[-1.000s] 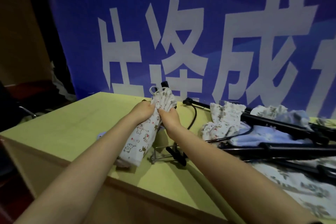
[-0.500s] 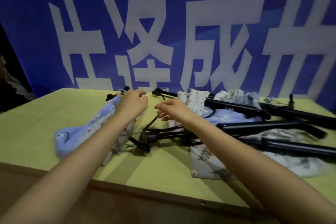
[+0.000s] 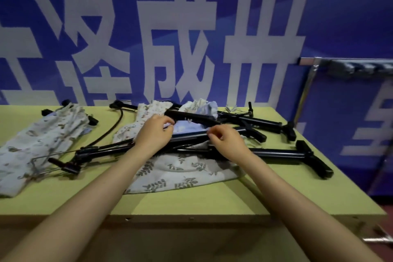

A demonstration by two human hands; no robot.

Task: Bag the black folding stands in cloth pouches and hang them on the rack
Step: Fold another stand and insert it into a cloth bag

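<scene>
Several black folding stands (image 3: 276, 153) lie crossed in a pile on the yellow-green table (image 3: 191, 202), mixed with printed cloth pouches. A light blue pouch (image 3: 187, 128) lies in the pile between my hands. My left hand (image 3: 154, 134) pinches its left edge, beside a floral pouch (image 3: 146, 117). My right hand (image 3: 227, 142) has curled fingers pinching its right edge, over a black stand. A leaf-print pouch (image 3: 180, 172) lies flat under my forearms. At the left lie bagged stands (image 3: 42, 140) with black ends sticking out.
A metal rack (image 3: 306, 91) with a horizontal bar (image 3: 350, 68) stands past the table's right end. A wire hanger (image 3: 42, 166) lies by the bagged stands. A black cable (image 3: 112, 127) curves across the table. A blue banner fills the wall behind.
The pouch with the stand that both hands gripped upright now lies at the left. My view swung right, and both hands moved onto the light blue pouch in the pile.
</scene>
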